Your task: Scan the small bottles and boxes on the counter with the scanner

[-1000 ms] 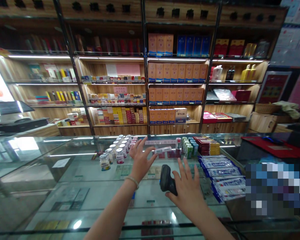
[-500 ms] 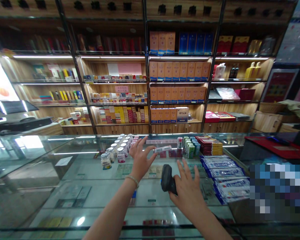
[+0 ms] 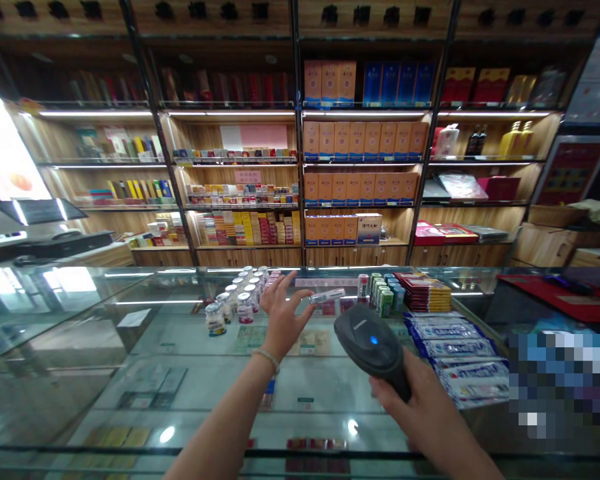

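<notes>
Above the glass counter (image 3: 220, 393), my left hand (image 3: 285, 317) pinches one end of a small, light-coloured tube (image 3: 329, 296) between thumb and finger, its other fingers raised. The tube points to the right and tilts slightly up. My right hand (image 3: 420, 393) is wrapped round the handle of a black handheld scanner (image 3: 369, 341), which has a lit blue light on top. The scanner's head points up and left, just below and right of the tube. Part of the handle is hidden by my right fingers.
White-lidded jars (image 3: 245, 308) stand left of my left hand. Green and blue tubes (image 3: 385, 301), red packets (image 3: 423, 291) and blue-white packs (image 3: 453, 347) lie to the right. Shelves of boxes (image 3: 363, 190) rise behind the counter. A red mat (image 3: 555, 298) is far right.
My right hand, earlier spread beside the scanner, is now closed round its handle and has lifted it. The blue light now shows. My left hand keeps the tube in nearly the same place.
</notes>
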Demonstrator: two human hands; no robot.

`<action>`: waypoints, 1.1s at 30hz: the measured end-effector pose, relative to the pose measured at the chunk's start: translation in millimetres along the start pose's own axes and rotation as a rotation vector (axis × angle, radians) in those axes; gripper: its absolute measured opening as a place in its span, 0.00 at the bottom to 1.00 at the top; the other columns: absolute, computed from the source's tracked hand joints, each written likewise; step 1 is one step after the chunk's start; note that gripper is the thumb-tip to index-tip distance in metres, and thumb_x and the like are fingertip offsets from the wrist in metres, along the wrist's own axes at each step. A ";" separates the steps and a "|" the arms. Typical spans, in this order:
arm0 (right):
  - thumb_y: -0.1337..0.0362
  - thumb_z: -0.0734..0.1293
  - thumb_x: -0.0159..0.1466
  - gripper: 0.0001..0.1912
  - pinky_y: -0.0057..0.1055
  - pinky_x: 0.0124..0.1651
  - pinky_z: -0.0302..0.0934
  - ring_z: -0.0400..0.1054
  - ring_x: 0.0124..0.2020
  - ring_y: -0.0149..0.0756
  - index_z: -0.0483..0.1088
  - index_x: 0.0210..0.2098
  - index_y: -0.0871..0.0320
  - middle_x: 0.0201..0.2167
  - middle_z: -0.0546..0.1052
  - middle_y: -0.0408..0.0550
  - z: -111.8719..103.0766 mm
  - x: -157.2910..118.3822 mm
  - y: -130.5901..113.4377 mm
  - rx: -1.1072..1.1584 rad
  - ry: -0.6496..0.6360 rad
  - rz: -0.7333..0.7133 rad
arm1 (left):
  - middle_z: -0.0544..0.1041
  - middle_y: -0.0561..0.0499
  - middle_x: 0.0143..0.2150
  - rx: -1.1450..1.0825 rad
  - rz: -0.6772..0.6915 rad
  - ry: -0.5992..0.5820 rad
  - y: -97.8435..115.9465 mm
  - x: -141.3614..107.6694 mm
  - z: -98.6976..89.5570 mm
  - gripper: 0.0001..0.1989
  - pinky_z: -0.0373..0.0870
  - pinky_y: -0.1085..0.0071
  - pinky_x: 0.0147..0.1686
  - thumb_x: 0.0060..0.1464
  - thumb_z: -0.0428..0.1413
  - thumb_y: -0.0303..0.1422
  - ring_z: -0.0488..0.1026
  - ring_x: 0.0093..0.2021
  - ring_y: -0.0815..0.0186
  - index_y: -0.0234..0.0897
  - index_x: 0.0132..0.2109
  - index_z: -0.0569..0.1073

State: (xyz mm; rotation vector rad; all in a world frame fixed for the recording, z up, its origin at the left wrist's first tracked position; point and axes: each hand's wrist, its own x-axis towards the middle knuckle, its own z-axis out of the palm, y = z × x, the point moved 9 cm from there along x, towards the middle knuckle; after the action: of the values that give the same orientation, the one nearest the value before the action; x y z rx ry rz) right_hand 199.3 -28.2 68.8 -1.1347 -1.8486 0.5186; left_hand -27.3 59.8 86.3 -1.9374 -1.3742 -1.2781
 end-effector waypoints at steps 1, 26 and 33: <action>0.55 0.62 0.62 0.15 0.33 0.35 0.69 0.74 0.31 0.39 0.74 0.43 0.54 0.30 0.79 0.45 -2.6 -4.3 2.4 0.059 -0.005 0.072 | 0.64 0.47 0.67 -0.001 0.000 0.002 0.1 -0.1 -0.3 0.07 0.52 0.42 0.67 0.58 0.60 0.39 0.56 0.69 0.48 0.47 0.43 0.79; 0.64 0.63 0.55 0.24 0.33 0.44 0.68 0.75 0.38 0.41 0.69 0.52 0.55 0.24 0.76 0.41 10.7 -21.0 13.7 0.101 -0.006 0.218 | 0.66 0.45 0.65 0.010 0.039 0.086 1.1 -0.3 -5.2 0.07 0.55 0.45 0.66 0.57 0.61 0.38 0.60 0.66 0.50 0.46 0.43 0.80; 0.64 0.64 0.54 0.22 0.31 0.43 0.68 0.75 0.39 0.39 0.69 0.49 0.55 0.26 0.77 0.41 11.9 -18.3 11.1 0.139 0.007 0.208 | 0.64 0.45 0.66 -0.011 0.027 0.071 -1.2 -1.0 -3.5 0.07 0.55 0.44 0.66 0.57 0.61 0.38 0.58 0.68 0.50 0.46 0.43 0.79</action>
State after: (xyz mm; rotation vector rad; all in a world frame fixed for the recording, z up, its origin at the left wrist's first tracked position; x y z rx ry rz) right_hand 198.3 -37.4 46.1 -1.2391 -1.6696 0.7488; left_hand -30.0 57.1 86.9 -1.8929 -1.3043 -1.3314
